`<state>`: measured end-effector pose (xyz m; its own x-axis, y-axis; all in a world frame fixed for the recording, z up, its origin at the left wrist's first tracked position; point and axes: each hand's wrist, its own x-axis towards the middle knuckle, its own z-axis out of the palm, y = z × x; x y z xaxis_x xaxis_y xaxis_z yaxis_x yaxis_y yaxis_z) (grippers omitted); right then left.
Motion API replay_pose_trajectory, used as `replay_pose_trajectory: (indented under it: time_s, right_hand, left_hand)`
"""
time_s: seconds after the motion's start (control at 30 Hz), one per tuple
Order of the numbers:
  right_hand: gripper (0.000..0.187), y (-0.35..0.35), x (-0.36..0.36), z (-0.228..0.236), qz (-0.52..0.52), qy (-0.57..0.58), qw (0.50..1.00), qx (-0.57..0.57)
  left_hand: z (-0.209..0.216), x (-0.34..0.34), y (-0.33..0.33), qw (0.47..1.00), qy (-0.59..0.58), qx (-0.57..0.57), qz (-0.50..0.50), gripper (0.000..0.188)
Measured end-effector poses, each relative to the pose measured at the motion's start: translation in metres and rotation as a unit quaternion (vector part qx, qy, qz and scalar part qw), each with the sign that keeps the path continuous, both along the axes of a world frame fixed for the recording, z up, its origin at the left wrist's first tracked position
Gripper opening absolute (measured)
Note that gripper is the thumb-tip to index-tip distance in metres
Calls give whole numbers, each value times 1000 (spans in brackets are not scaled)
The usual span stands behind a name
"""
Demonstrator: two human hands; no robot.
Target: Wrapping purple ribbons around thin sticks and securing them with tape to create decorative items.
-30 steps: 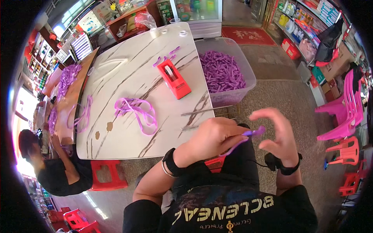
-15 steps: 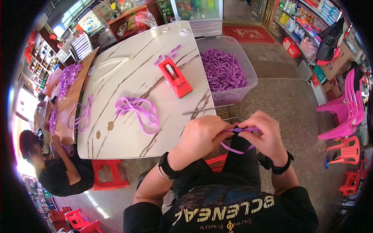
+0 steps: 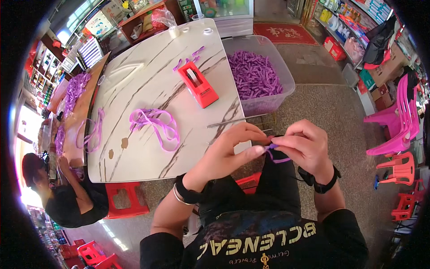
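Observation:
A purple ribbon (image 3: 278, 160) hangs in a small folded loop above my lap, beyond the table's near right corner. My right hand (image 3: 308, 145) pinches it between thumb and fingers. Beside it, my left hand (image 3: 235, 145) has its thumb and curved fingers apart, the thumb tip right at the ribbon's folded end. On the marbled white table (image 3: 148, 168) lie a loose bundle of purple ribbon loops (image 3: 154, 123) and a red tape dispenser (image 3: 198, 85). A few short folded purple pieces (image 3: 195, 54) lie behind the dispenser.
A clear plastic bin (image 3: 286, 74) full of folded purple pieces stands against the table's right side. Thin metal rods (image 3: 233, 121) jut over the table's right edge. At the left, another person (image 3: 67, 193) sits near a wooden table (image 3: 87, 107) with more ribbons. Pink chairs (image 3: 394, 116) stand at right.
My left hand's thumb and fingers have parted from their pinch on the ribbon. My right hand still holds it, raised slightly, and the hanging loop has become smaller.

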<state>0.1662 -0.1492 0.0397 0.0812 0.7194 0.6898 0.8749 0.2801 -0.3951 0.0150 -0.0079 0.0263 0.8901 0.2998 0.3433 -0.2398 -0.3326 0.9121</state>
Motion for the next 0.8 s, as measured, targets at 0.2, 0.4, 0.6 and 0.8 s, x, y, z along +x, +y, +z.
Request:
replay_pose_trajectory:
  time_s: [0.2,0.4,0.6,0.8]
  right_hand:
    - [24,-3,2,2,18,18,999,-27]
    - [19,-11,5,-1,-72,19,997,20]
    - [19,-17,-23,-28,-46,497,865,-47]
    - [20,-18,-22,-24,85,611,762,-196]
  left_hand:
    - [0,15,-1,986,98,-79,-106,15]
    - [-6,22,-4,942,158,-274,-111,10]
    - [-4,43,-14,988,122,-92,15,8]
    - [5,54,-21,987,99,-122,35,9]
